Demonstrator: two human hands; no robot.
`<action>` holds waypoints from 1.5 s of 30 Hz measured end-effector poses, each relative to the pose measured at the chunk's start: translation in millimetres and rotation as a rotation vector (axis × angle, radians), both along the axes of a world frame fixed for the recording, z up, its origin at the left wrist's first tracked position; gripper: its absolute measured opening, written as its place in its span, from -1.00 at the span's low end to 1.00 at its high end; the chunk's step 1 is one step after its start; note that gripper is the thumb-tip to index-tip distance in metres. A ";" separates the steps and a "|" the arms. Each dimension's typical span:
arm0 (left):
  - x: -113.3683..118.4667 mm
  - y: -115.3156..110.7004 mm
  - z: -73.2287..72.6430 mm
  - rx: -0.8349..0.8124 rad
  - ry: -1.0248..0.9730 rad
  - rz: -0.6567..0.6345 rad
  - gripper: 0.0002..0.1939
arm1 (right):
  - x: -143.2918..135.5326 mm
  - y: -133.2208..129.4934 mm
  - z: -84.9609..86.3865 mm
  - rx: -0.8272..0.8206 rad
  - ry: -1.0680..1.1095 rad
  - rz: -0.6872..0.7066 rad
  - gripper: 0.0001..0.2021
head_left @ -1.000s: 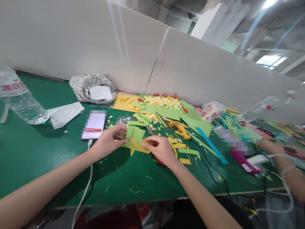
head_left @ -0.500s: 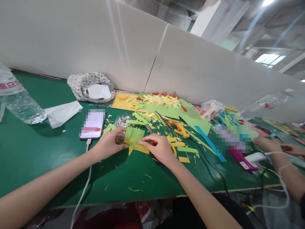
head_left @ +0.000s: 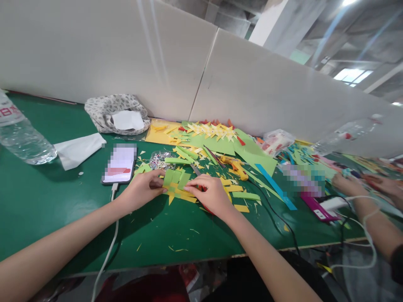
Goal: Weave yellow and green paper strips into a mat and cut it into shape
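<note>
A woven piece of green and yellow paper strips [head_left: 173,187] is held low over the green table between both hands. My left hand [head_left: 145,186] pinches its left edge between thumb and fingers. On the other side, my right hand [head_left: 210,193] has thumb and forefinger closed on its right part, by a green strip. Scissors [head_left: 195,170] lie partly hidden behind my right hand. Cut yellow strips [head_left: 237,188] and green strips [head_left: 181,161] are scattered around, near a clear tray of small beads [head_left: 162,160].
A phone [head_left: 119,163] with a white cable lies left, near a water bottle [head_left: 27,138]. Further back are a spotted cloth bag [head_left: 116,113] and a spiky yellow paper piece [head_left: 214,131]. A yellow glue gun [head_left: 236,167] and another person's hands [head_left: 349,186] are to the right.
The view has shifted slightly. The green strip beside my right fingers now slants away from the other upright green strips. The other person's hands at the right have moved apart.
</note>
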State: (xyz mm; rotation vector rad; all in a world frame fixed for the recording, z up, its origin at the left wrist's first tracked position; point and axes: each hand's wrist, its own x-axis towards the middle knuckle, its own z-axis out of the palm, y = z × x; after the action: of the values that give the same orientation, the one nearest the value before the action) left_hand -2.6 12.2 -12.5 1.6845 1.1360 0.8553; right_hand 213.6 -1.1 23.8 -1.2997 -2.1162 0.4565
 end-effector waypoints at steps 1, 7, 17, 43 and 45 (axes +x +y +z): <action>0.3 -0.3 1.1 -0.007 0.001 -0.007 -0.73 | 0.1 0.0 -0.3 0.002 0.001 0.003 -0.94; 2.2 -3.4 9.3 0.078 0.011 -0.022 -0.79 | -0.6 -0.7 -4.3 0.021 0.018 0.038 -0.93; 2.3 -6.9 16.0 0.140 0.116 0.040 -0.60 | -2.7 -3.1 -3.6 0.028 0.019 0.061 -0.93; 7.1 -12.4 15.1 0.048 -0.004 -0.019 -0.79 | -13.9 -2.6 5.1 -0.051 0.200 -0.045 -0.88; 7.2 -12.5 14.8 0.051 -0.009 -0.008 -0.80 | -15.0 -2.1 4.4 -0.042 0.203 -0.050 -0.89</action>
State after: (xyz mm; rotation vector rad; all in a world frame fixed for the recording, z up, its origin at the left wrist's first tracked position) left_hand 4.6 -0.2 2.2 1.7244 1.1092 0.8924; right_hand 198.7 -3.2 28.1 -1.2693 -1.9118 0.5885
